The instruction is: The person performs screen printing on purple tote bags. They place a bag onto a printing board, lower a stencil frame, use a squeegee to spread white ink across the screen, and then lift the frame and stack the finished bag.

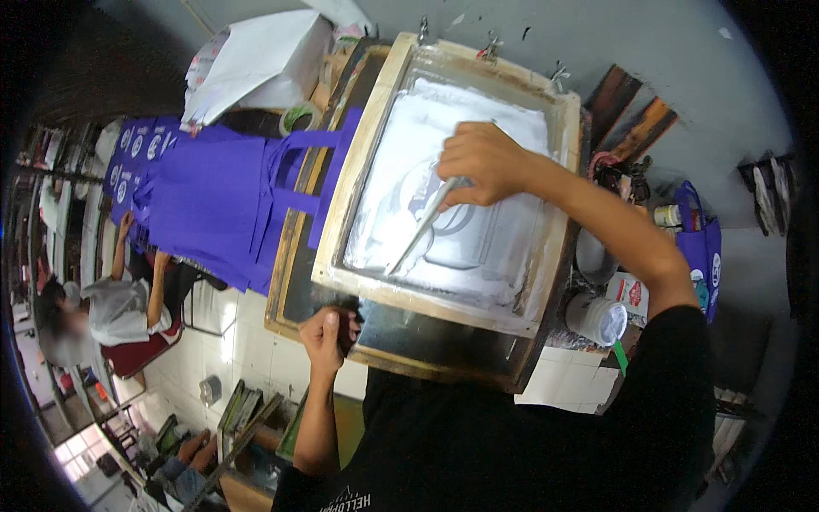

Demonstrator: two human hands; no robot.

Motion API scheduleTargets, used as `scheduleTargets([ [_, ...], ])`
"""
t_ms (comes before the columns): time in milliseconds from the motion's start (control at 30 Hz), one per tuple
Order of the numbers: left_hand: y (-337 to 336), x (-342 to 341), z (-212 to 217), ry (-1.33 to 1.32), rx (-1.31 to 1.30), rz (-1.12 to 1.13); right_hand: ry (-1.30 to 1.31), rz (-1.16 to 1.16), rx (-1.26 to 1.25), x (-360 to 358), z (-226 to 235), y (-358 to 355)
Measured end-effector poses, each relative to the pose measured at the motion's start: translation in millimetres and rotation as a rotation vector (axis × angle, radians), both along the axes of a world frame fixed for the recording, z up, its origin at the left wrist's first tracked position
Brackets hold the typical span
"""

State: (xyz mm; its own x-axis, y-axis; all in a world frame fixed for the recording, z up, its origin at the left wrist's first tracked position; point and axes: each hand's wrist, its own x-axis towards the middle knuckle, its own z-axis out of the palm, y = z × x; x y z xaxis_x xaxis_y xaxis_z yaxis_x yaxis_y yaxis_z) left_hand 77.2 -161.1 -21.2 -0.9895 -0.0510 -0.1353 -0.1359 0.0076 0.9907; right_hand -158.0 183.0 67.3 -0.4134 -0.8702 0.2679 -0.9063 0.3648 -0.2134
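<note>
In front of me a wooden screen-printing frame point(553, 213) lies over a dark board, its mesh smeared with white ink point(512, 128). A round design shows faintly in the mesh. My right hand point(482, 166) is closed round a squeegee point(415, 239), a long, pale, narrow strip slanting toward the frame's near left corner. My left hand point(328, 334) is curled with its thumb up by the board's near edge, just outside that corner. Whatever its fingers hold, if anything, is hidden. Purple bag handles point(328, 175) reach under the frame's left side.
Purple fabric bags point(213, 192) are stacked on the left, where another person point(124, 311) sits handling them. A tape roll point(299, 119) lies beside a white package point(260, 64). Right of the frame stand an ink tub point(597, 319) and a grey bowl point(595, 256). Metal clamps point(489, 47) line the far edge.
</note>
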Motion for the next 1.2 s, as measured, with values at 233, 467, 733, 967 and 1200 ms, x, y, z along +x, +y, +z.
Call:
scheduleTargets([
  [233, 0, -1, -5, 0.037, 0.025, -0.031, 0.240, -0.460, -0.248, 42, -13, 56],
  [467, -3, -2, -5, 0.045, 0.018, -0.019, -0.002, -0.637, -0.101, 16, -42, 71],
  [733, -7, -6, -5, 0.018, 0.057, -0.012, -0.022, -0.884, 0.101, -57, -1, 94],
  [967, -17, -7, -7, -0.018, 0.100, -0.176, 0.052, -1.185, 0.128, -22, -15, 62],
  [1200, -50, -47, 27, 0.057, -0.228, -0.629, -0.004, -1.483, 0.169, 62, -17, 6],
])
